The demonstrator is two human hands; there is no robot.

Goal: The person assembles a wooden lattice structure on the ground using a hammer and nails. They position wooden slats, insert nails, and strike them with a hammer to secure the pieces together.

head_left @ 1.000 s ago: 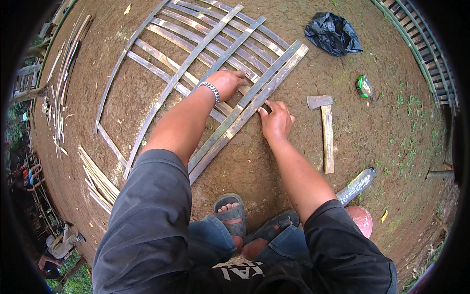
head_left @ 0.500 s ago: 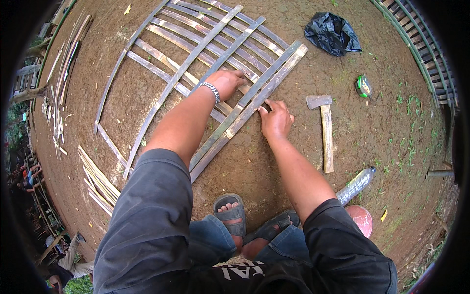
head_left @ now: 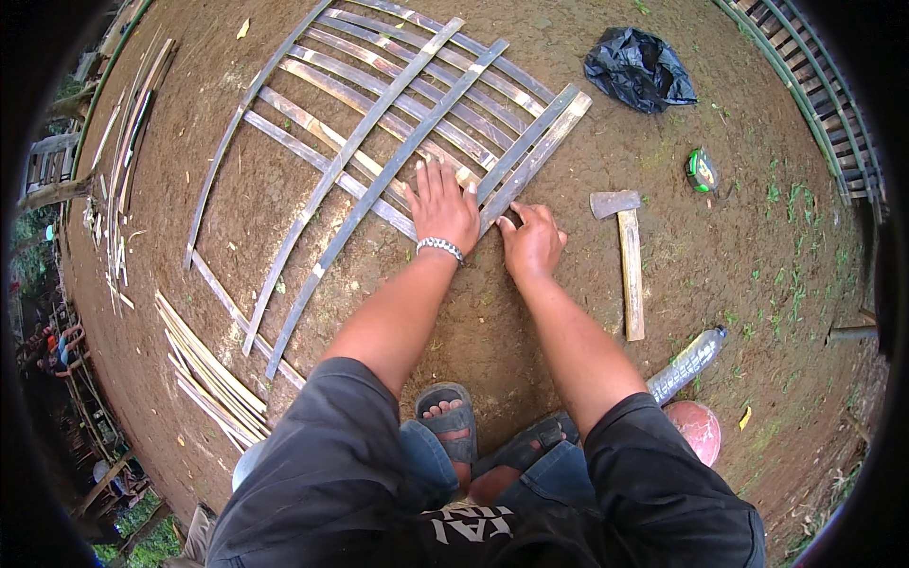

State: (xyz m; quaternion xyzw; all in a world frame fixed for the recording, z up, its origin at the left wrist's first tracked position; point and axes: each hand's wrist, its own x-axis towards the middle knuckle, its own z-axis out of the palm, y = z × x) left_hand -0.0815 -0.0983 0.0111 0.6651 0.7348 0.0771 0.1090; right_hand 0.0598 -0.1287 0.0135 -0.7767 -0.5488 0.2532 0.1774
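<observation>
Both hands are sitting about where they were a second ago. Nearest, I'm seeing my left hand [head_left: 443,206] pressing flat, fingers spread, on the bamboo lattice [head_left: 379,142] lying on the dirt ground [head_left: 492,322]. My right hand [head_left: 532,241] is curling at two slat ends [head_left: 530,156]; its fingertips are hidden, so I can't tell its grip. Farther right, a hatchet [head_left: 627,256] is lying.

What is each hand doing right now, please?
Left hand: open, flat on the bamboo lattice.
Right hand: curled, fingertips on a slat.
</observation>
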